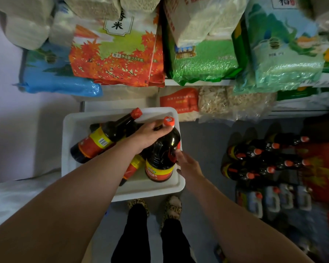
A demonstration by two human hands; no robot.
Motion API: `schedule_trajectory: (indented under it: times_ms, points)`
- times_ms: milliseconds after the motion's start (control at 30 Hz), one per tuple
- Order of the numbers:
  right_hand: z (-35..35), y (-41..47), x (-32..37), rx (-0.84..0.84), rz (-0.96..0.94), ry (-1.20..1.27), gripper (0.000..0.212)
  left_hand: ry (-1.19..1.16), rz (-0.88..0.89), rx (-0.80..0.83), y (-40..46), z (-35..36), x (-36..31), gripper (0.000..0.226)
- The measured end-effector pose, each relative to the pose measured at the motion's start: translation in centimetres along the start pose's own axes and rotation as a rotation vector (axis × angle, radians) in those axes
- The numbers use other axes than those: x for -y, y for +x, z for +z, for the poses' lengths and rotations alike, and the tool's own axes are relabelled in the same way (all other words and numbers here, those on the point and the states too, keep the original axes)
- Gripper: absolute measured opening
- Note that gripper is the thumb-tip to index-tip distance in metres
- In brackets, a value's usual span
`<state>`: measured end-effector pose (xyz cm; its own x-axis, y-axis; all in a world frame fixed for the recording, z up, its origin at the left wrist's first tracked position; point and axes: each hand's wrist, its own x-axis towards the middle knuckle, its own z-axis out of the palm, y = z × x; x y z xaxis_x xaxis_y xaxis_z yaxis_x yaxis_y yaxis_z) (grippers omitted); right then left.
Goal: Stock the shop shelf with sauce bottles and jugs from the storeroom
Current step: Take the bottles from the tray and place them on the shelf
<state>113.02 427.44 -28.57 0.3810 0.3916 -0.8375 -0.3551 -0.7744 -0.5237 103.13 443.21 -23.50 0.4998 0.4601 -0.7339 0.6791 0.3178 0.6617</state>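
loading stage | our left hand (152, 134) grips the jug (162, 154) by its neck, in the white bin (122, 192) right side | right hand (188, 166) fingers relaxed, touching the jug side | bottle (106, 136) already lies in the bin | more bottles on floor (262, 158) at right, shelf not stocked yet

Up top, big bags of rice: an orange bag with red leaves (116, 59), a green bag (205, 61) just beside it, a blue bag (51, 76) at the far left. Under those, on a lower shelf, a small red pack (179, 100) next to clear bags of pale flakes (213, 101) (too blurry to tell what kind). Down low, two leopard-spot slippers (171, 207) on a grey floor (203, 133).
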Motion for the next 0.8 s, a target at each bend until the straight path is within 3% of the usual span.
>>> schedule_trajectory:
  times_ms: [67, 167, 300, 567, 733, 800]
  points:
    - [0.3, 0.3, -0.1, -0.007, 0.001, -0.012, 0.031, -0.007, 0.010, -0.021, 0.0, 0.2, 0.3, 0.070]
    - [0.7, 0.2, 0.0, 0.010, -0.029, -0.041, 0.018, -0.049, -0.001, -0.079, -0.4, 0.4, 1.0, 0.071]
    - [1.4, -0.6, 0.0, -0.008, -0.089, -0.067, 0.030, -0.090, 0.007, -0.112, -1.4, 0.3, 1.6, 0.069]
    - [1.8, -3.9, 2.7, -0.010, -0.180, -0.101, 0.032, -0.206, 0.003, -0.241, -5.1, -0.6, -0.3, 0.073]
    - [1.3, -7.2, 6.1, 0.003, -0.284, -0.164, 0.037, -0.323, 0.116, -0.304, -9.2, -1.7, -3.0, 0.077]
    - [1.0, -9.0, 7.8, 0.003, -0.319, -0.186, 0.039, -0.325, 0.164, -0.340, -10.9, -2.3, -4.3, 0.063]
